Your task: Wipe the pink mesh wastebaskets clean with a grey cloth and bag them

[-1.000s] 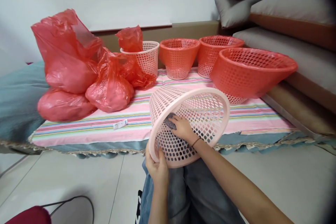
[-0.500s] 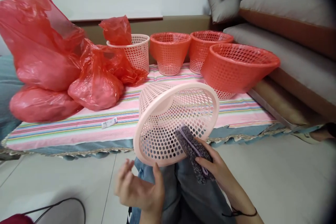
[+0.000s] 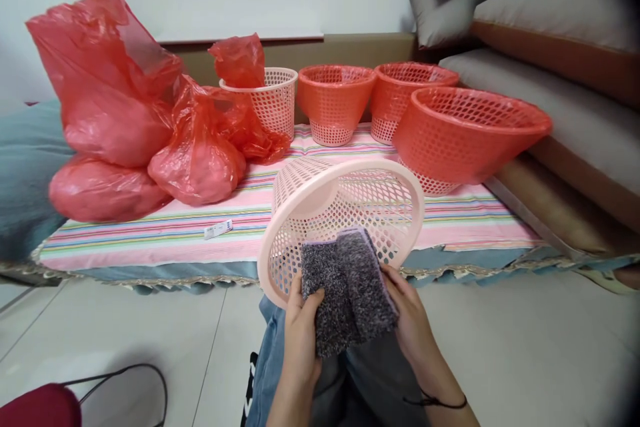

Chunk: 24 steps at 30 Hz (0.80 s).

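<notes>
Between my two hands is a dark grey speckled cleaning cloth [image 3: 347, 290] with a light purple edge, partly unfolded. My left hand [image 3: 303, 320] pinches its left side, the thumb lying on the front. On the right side, my right hand [image 3: 407, 310] grips the other edge. Right behind the cloth a pale pink perforated plastic basket [image 3: 345, 180] lies tipped over, its mouth toward me; the cloth covers part of its opening. Whether the cloth touches the basket I cannot tell.
Three baskets lined with red plastic bags [image 3: 335, 97] stand behind to the right. An unlined pink basket [image 3: 273, 103] is at the back. Filled red bags [image 3: 115, 113] sit left, near a small white label [image 3: 219, 229]. Cushions [image 3: 555, 100] are stacked at right on the striped-cloth seat.
My left hand, free and spread before, has come up and taken hold of the cloth. The folded cloth has been opened wider and moved left. The view has shifted slightly.
</notes>
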Tool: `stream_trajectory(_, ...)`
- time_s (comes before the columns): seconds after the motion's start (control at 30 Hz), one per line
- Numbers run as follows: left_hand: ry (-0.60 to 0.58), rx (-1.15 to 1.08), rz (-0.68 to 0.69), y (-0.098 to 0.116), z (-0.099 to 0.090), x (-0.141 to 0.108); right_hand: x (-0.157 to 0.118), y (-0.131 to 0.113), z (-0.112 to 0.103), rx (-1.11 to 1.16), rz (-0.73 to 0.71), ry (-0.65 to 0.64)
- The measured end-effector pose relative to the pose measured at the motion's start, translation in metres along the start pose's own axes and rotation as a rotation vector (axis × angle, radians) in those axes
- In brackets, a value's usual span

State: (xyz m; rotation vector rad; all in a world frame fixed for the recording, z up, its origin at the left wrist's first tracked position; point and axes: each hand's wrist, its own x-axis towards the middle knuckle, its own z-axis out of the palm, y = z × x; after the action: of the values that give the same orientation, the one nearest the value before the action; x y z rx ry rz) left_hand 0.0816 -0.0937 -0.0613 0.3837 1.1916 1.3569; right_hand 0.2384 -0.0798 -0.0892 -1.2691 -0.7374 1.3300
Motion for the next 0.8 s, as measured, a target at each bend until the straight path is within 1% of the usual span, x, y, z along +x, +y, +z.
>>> stream_trajectory(0.07,0.022,-0.054,-0.036,0.001,0.001,-0.003,0.005,-0.001,-0.01,-0.017,-0.046,0.026)
stream_trajectory(0.17,0.011,-0.067,-0.032,0.0,0.005,-0.006,0.004,-0.009,-0.017,-0.057,-0.067,0.017)
stream_trajectory(0.2,0.0,-0.067,-0.026,-0.001,0.006,-0.007,0.001,-0.012,-0.017,-0.082,-0.054,-0.011)
stream_trajectory(0.3,-0.051,-0.058,-0.021,-0.001,0.009,-0.009,-0.005,-0.02,-0.017,-0.184,-0.048,-0.15)
stream_trajectory(0.33,-0.062,-0.051,-0.02,0.0,0.009,-0.009,-0.006,-0.021,-0.018,-0.213,-0.062,-0.161)
stream_trajectory(0.37,-0.064,-0.043,-0.016,0.001,0.008,-0.009,-0.007,-0.022,-0.021,-0.227,-0.078,-0.144)
stream_trajectory(0.4,-0.057,-0.034,-0.011,0.001,0.008,-0.009,-0.006,-0.024,-0.024,-0.224,-0.091,-0.103)
stream_trajectory(0.47,-0.044,-0.013,-0.004,0.002,0.006,-0.01,-0.005,-0.027,-0.035,-0.183,-0.114,0.021)
stream_trajectory(0.53,-0.056,0.007,0.006,0.004,0.005,-0.013,-0.004,-0.032,-0.048,-0.128,-0.135,0.133)
stream_trajectory(0.6,-0.081,0.007,0.004,0.008,0.006,-0.018,-0.007,-0.041,-0.062,-0.078,-0.162,0.261)
stream_trajectory(0.67,-0.095,-0.028,-0.031,0.014,0.008,-0.023,-0.012,-0.051,-0.075,-0.02,-0.175,0.382)
stream_trajectory(0.73,-0.129,-0.075,-0.093,0.019,0.009,-0.025,-0.02,-0.061,-0.088,0.035,-0.163,0.447)
stream_trajectory(0.8,-0.203,-0.073,-0.158,0.02,0.007,-0.023,-0.028,-0.068,-0.103,0.057,-0.127,0.427)
